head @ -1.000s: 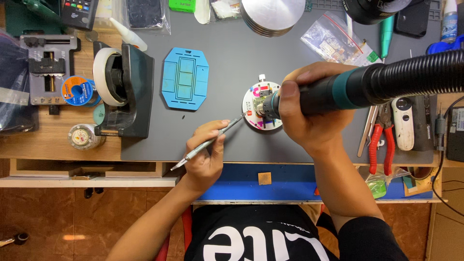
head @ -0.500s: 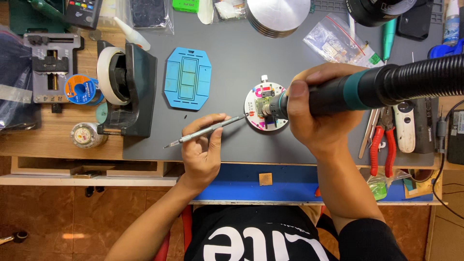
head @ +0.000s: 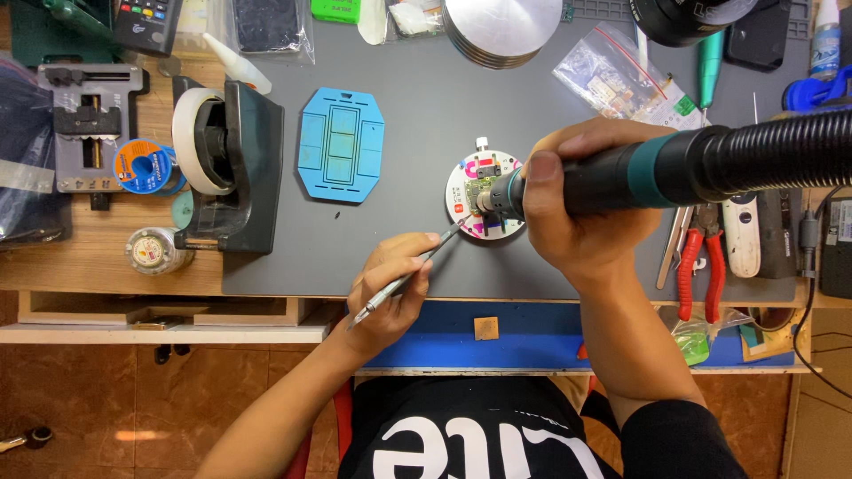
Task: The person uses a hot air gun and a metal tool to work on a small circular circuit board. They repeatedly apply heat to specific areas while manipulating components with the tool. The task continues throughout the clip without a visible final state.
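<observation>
I see my left hand [head: 390, 293], fingers pinching tweezers [head: 408, 279], tip at round board [head: 484, 195] seven o'clock; right hand [head: 577, 208], fingers wrapped round hot-air wand [head: 621, 177]

Off to your far side of the grey mat [head: 426, 177] – a blue stencil plate [head: 341, 145], black tape dispenser [head: 232, 168] w/ white roll. Red-handled pliers [head: 701, 266] lie nr the edge; solder spool [head: 145, 166] & small vise [head: 91, 127] sit on the wood – well apart.

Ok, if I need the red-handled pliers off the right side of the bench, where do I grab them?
Take the red-handled pliers by the two handles, coming from the bench's near edge. The handles point toward the person and lie bare there, while the head sits up among other tools under the black hose.
</observation>
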